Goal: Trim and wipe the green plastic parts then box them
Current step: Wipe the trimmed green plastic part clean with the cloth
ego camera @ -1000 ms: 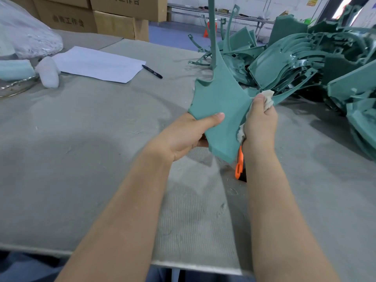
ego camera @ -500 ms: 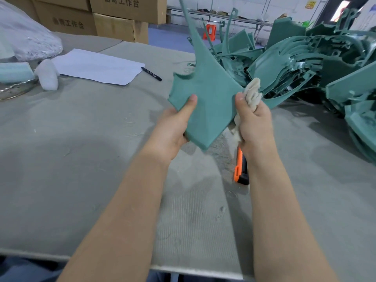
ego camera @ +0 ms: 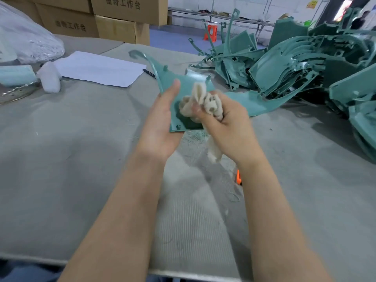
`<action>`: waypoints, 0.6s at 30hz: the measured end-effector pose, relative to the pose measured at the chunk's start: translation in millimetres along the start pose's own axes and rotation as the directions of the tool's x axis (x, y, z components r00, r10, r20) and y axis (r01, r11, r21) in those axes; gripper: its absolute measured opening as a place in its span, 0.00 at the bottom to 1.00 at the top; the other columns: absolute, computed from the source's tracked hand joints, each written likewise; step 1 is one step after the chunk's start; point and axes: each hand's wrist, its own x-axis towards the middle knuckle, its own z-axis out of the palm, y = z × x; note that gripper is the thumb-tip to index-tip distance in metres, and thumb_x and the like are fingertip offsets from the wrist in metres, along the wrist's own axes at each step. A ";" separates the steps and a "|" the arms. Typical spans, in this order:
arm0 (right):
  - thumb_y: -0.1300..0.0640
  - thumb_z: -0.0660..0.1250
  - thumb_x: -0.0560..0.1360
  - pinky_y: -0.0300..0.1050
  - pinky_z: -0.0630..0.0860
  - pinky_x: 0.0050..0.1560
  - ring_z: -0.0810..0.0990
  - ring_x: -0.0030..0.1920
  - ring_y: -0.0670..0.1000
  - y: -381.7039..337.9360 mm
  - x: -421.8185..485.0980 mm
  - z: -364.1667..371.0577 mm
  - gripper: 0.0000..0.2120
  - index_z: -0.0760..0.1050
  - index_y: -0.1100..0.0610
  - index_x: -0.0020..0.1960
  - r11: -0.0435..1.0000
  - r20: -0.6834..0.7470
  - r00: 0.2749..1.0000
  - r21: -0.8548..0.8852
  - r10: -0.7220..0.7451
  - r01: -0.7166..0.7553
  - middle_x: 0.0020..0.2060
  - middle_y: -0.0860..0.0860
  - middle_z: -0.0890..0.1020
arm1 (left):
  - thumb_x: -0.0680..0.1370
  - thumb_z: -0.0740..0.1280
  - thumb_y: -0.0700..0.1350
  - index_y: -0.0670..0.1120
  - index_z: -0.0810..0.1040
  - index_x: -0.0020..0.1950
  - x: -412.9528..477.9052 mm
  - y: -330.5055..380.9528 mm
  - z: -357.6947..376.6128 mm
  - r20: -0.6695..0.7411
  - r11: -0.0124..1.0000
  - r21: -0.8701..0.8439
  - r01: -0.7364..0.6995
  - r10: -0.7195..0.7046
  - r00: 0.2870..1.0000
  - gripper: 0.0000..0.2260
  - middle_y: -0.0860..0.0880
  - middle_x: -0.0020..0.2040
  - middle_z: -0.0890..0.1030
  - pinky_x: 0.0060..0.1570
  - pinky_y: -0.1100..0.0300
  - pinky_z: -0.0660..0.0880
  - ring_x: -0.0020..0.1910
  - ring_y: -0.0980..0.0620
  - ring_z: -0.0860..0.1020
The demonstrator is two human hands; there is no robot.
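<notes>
A green plastic part (ego camera: 184,83) with a long curved arm lies tilted flat above the table, its ribbed inner side facing up. My left hand (ego camera: 160,121) holds it from below at the left edge, thumb on top. My right hand (ego camera: 225,123) grips a bunched cream cloth (ego camera: 200,103) and presses it on the part's inner face. An orange-handled knife (ego camera: 238,177) lies on the table, mostly hidden behind my right wrist.
A big pile of green parts (ego camera: 305,64) fills the table's right side. White paper (ego camera: 97,69) and a pen (ego camera: 149,73) lie at the back left, near foam wrap (ego camera: 49,77). Cardboard boxes (ego camera: 114,19) stand behind. Green shavings lie scattered on the grey table (ego camera: 61,149).
The part has been turned over and laid flatter, inner side now up, its arm swinging to the left. My right hand has brought the cloth onto the inner face.
</notes>
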 end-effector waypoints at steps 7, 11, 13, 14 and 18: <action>0.45 0.52 0.80 0.40 0.69 0.64 0.72 0.61 0.41 5.4 5.7 -7.8 0.25 0.63 0.57 0.72 0.990 -0.543 0.829 0.035 0.136 -0.139 0.63 0.50 0.73 | 0.83 0.59 0.43 0.50 0.77 0.55 -2.4 -17.8 7.6 0.048 0.951 0.309 -0.028 0.013 0.999 0.08 0.54 0.47 0.84 0.46 0.61 0.79 0.47 0.56 0.82; 0.56 0.49 0.81 0.49 0.51 0.77 0.59 0.76 0.54 -4.5 0.1 37.2 0.23 0.63 0.62 0.74 0.932 0.039 0.999 -0.361 -0.007 0.020 0.75 0.59 0.64 | 0.83 0.51 0.55 0.51 0.77 0.54 -2.5 -14.3 12.3 0.035 0.999 0.028 0.030 -0.031 0.999 0.16 0.57 0.41 0.84 0.41 0.69 0.77 0.42 0.62 0.82; 0.58 0.53 0.82 0.48 0.49 0.76 0.60 0.76 0.54 -9.0 -5.0 54.9 0.21 0.65 0.60 0.74 0.931 0.140 0.988 -0.348 -0.060 0.106 0.75 0.56 0.65 | 0.82 0.51 0.59 0.50 0.78 0.50 -2.2 -4.6 1.0 -0.018 0.990 -0.140 -0.035 0.032 0.999 0.20 0.56 0.38 0.84 0.38 0.68 0.77 0.41 0.60 0.82; 0.58 0.54 0.82 0.48 0.49 0.75 0.61 0.76 0.55 -10.3 -7.1 59.5 0.21 0.66 0.59 0.73 0.930 0.134 0.987 -0.342 -0.092 0.133 0.74 0.55 0.66 | 0.82 0.52 0.60 0.49 0.78 0.48 -2.2 -1.7 -3.7 -0.022 0.983 -0.169 -0.071 0.068 0.997 0.20 0.55 0.38 0.83 0.39 0.67 0.77 0.40 0.59 0.82; 0.54 0.53 0.83 0.54 0.44 0.75 0.56 0.77 0.53 0.1 2.3 50.1 0.21 0.63 0.51 0.76 0.863 -0.061 0.998 -0.505 -0.033 -0.003 0.77 0.48 0.60 | 0.81 0.55 0.60 0.47 0.77 0.60 -4.3 -4.0 6.7 0.047 0.996 -0.082 0.022 -0.018 0.999 0.21 0.51 0.53 0.84 0.52 0.60 0.78 0.54 0.55 0.81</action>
